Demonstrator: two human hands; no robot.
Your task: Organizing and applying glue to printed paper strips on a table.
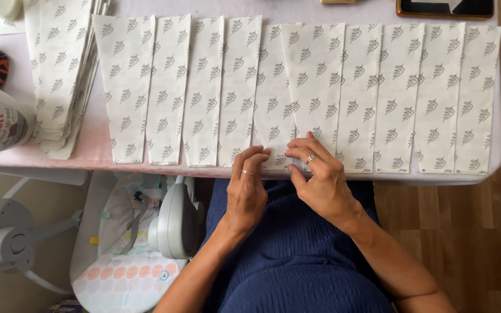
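Hands meet at the near edge of the surface (pixel 97 152): the left hand (pixel 246 188) lies with fingers pressed together on the narrow end of a printed paper piece (pixel 314 87), the right hand (pixel 319 174) pinching that end. Matching pieces lie side by side; a stack (pixel 65 69) sits far left.

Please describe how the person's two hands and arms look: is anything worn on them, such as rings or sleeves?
Both forearms are bare, with no sleeves, watch or bracelet in view. The left hand wears a thin plain ring on one finger. The right hand wears a ring with a small raised top. No gloves. The nails are short, with no coloured polish to be seen. The person wears dark blue crinkled clothing.
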